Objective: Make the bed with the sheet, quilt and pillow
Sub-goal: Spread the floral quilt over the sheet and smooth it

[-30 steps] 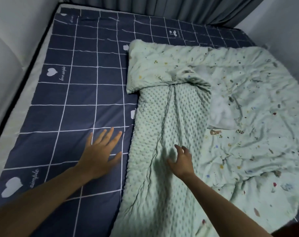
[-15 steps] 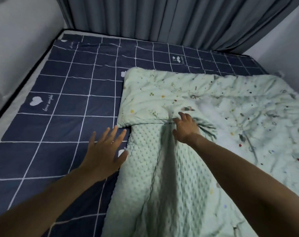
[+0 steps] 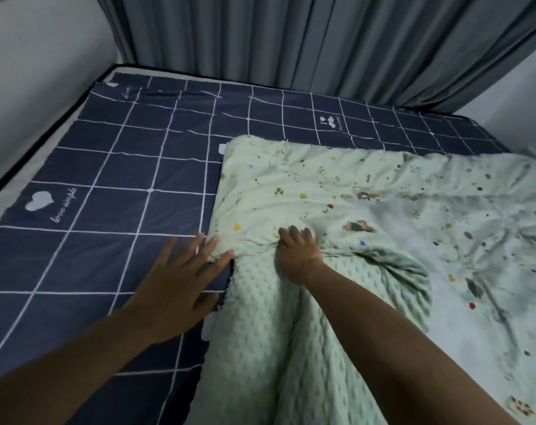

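Quilt (image 3: 368, 240) runs off the right and bottom edges; no pillow is in view. Sheet (image 3: 122, 185) print reads "love simple"; smaller print farther back is illegible. Right hand (image 3: 297, 256) is clenched on the quilt's folded edge. Left hand (image 3: 177, 280), fingers spread, lies over the sheet, fingertips touching the quilt's corner.

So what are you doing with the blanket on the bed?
A person is making the bed. The right hand is bunching up the folded-over edge of the pale green quilt, while the left hand lies open on the navy checked sheet, fingertips at the quilt's edge. The quilt is crumpled on the right side only, dotted underside showing. No pillow is in view.
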